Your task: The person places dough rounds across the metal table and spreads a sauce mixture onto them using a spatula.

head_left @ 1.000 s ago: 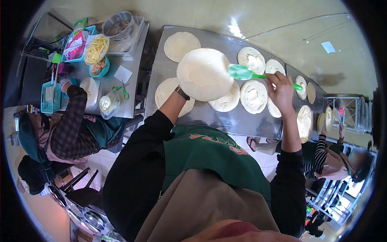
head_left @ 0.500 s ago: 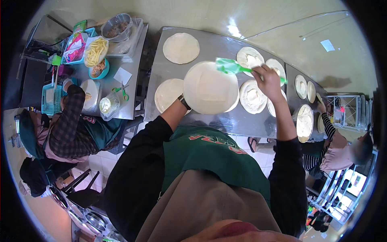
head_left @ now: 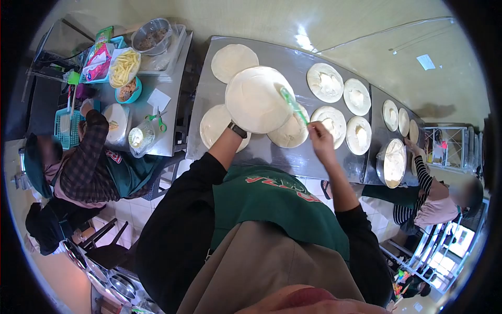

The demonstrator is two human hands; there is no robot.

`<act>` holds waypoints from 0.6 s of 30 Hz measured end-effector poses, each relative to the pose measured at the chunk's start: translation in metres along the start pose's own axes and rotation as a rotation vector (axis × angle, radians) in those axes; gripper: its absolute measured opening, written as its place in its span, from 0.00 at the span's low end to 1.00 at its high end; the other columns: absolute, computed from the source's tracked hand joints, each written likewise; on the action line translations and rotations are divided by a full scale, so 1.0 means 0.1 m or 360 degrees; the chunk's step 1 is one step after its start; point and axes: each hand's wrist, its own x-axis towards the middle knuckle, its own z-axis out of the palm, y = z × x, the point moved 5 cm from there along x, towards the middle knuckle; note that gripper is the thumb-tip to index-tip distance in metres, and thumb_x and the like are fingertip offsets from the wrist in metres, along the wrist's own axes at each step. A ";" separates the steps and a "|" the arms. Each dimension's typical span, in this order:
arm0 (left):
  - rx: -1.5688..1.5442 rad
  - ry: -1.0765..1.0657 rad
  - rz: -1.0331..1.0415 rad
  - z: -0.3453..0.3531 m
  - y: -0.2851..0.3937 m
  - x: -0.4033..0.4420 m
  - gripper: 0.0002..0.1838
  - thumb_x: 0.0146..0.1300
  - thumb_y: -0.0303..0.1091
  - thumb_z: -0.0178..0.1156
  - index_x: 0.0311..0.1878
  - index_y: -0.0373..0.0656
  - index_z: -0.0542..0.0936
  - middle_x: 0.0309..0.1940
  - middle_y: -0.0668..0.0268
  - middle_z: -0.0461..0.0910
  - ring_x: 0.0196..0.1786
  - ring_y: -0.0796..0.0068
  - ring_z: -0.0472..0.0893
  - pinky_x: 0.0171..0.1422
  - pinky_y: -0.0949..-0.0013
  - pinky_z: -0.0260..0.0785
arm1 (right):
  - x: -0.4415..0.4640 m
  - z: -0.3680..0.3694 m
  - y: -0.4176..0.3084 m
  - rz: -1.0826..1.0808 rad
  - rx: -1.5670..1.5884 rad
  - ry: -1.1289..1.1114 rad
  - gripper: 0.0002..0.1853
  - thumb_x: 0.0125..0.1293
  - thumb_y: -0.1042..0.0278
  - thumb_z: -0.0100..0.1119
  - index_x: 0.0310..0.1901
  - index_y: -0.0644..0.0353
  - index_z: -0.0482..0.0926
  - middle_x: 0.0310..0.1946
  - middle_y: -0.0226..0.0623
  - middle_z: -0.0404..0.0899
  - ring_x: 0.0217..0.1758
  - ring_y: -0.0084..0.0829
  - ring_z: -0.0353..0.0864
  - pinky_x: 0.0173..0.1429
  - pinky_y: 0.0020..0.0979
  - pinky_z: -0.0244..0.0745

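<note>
A large round pale dough base (head_left: 255, 102) is raised over the steel table, overlapping other rounds below. My left hand supports it from beneath; the fingers are hidden under it, and only the wrist with a dark watch (head_left: 238, 130) shows. My right hand (head_left: 321, 141) is closed around the handle of a green spatula (head_left: 294, 107), whose head lies over the right side of the raised base. Under that side sits another dough round (head_left: 291, 132). Two plain rounds, one at the back (head_left: 235, 63) and one at the front left (head_left: 213, 124), lie flat.
Several rounds with white dollops, such as one at the back (head_left: 325, 82), rest on the steel table (head_left: 272, 49). At right, a co-worker's hand (head_left: 415, 148) is near a large bowl (head_left: 393, 162). Another person works at the left table, with fries (head_left: 124, 68) and scissors (head_left: 161, 121).
My right hand has come down and left, bringing the spatula onto the dough base. The base has shifted up and left, uncovering more of the round beneath. The right-hand co-worker has moved slightly.
</note>
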 end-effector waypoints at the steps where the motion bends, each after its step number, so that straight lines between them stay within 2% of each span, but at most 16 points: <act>1: -0.0005 -0.0009 0.0017 0.01 -0.05 0.03 0.30 0.70 0.55 0.41 0.69 0.49 0.60 0.65 0.60 0.66 0.64 0.59 0.69 0.66 0.51 0.65 | 0.01 0.11 0.03 -0.0017 -0.0080 0.0109 0.07 0.68 0.68 0.54 0.40 0.62 0.76 0.22 0.26 0.69 0.27 0.17 0.66 0.32 0.22 0.63; 3: -0.0021 -0.0025 0.0069 0.01 -0.05 0.10 0.30 0.70 0.55 0.41 0.69 0.49 0.60 0.65 0.60 0.66 0.64 0.59 0.69 0.67 0.51 0.64 | -0.21 0.43 0.06 -0.0097 0.0020 0.0044 0.06 0.67 0.70 0.54 0.40 0.62 0.76 0.22 0.26 0.71 0.26 0.17 0.69 0.32 0.23 0.65; 5: -0.0046 -0.0027 0.0122 -0.03 0.01 0.12 0.30 0.70 0.55 0.41 0.69 0.49 0.60 0.65 0.60 0.66 0.64 0.59 0.69 0.67 0.51 0.64 | -0.42 0.61 -0.15 0.0143 0.0365 -0.0382 0.06 0.67 0.69 0.54 0.40 0.63 0.75 0.21 0.28 0.71 0.25 0.18 0.68 0.31 0.23 0.65; 6: -0.0057 -0.0027 0.0144 -0.04 -0.05 0.11 0.30 0.70 0.55 0.41 0.69 0.49 0.60 0.65 0.60 0.66 0.64 0.59 0.69 0.67 0.51 0.64 | -0.42 0.61 -0.25 0.0153 0.0457 -0.0507 0.07 0.67 0.68 0.54 0.40 0.63 0.75 0.21 0.28 0.72 0.25 0.17 0.68 0.31 0.24 0.65; 7: -0.0068 -0.0026 0.0159 -0.06 -0.09 0.09 0.30 0.70 0.55 0.41 0.69 0.49 0.60 0.65 0.60 0.66 0.65 0.58 0.69 0.67 0.51 0.64 | -0.35 0.59 -0.23 0.0156 0.0460 -0.0507 0.07 0.67 0.68 0.54 0.40 0.63 0.75 0.21 0.28 0.72 0.25 0.17 0.68 0.31 0.24 0.65; 11: -0.0097 -0.0037 0.0167 -0.07 -0.18 0.05 0.30 0.70 0.55 0.41 0.69 0.49 0.59 0.66 0.60 0.65 0.65 0.58 0.68 0.67 0.51 0.64 | 0.30 0.26 -0.05 0.0128 0.0186 0.0050 0.09 0.68 0.66 0.53 0.40 0.64 0.75 0.22 0.33 0.72 0.25 0.21 0.69 0.31 0.25 0.66; 12: -0.0135 -0.0094 0.0166 -0.02 -0.22 0.05 0.30 0.70 0.53 0.41 0.70 0.49 0.58 0.67 0.60 0.64 0.66 0.59 0.67 0.67 0.51 0.64 | 0.35 0.27 -0.10 0.0114 0.0126 0.0073 0.08 0.67 0.67 0.52 0.39 0.64 0.75 0.23 0.34 0.74 0.25 0.24 0.70 0.33 0.28 0.68; 13: -0.0170 -0.0152 0.0170 0.03 -0.22 0.06 0.30 0.71 0.52 0.42 0.71 0.49 0.56 0.68 0.60 0.62 0.67 0.60 0.66 0.68 0.52 0.63 | 0.30 0.29 -0.15 0.0105 0.0127 0.0079 0.08 0.67 0.67 0.52 0.39 0.64 0.75 0.23 0.34 0.74 0.25 0.24 0.70 0.33 0.28 0.68; 15: -0.0116 -0.0175 0.0174 0.06 -0.18 0.08 0.30 0.71 0.52 0.42 0.71 0.49 0.56 0.68 0.60 0.62 0.67 0.60 0.66 0.68 0.52 0.64 | 0.05 0.44 -0.35 -0.0122 -0.0067 -0.0124 0.07 0.66 0.69 0.52 0.40 0.63 0.75 0.24 0.35 0.75 0.26 0.25 0.71 0.34 0.29 0.69; 16: -0.0065 -0.0188 0.0172 0.06 -0.16 0.08 0.30 0.71 0.52 0.42 0.71 0.49 0.56 0.68 0.60 0.62 0.67 0.60 0.66 0.68 0.51 0.64 | -0.06 0.52 -0.36 -0.0100 0.0154 -0.0375 0.06 0.65 0.70 0.52 0.40 0.62 0.75 0.23 0.36 0.74 0.26 0.25 0.71 0.35 0.29 0.69; 18: 0.0036 -0.0211 0.0156 0.04 -0.13 0.08 0.30 0.71 0.52 0.42 0.71 0.49 0.57 0.67 0.60 0.62 0.67 0.60 0.66 0.68 0.51 0.64 | -0.03 0.47 -0.43 -0.0213 0.0197 -0.0368 0.06 0.65 0.70 0.52 0.41 0.61 0.76 0.23 0.36 0.73 0.27 0.24 0.71 0.35 0.29 0.69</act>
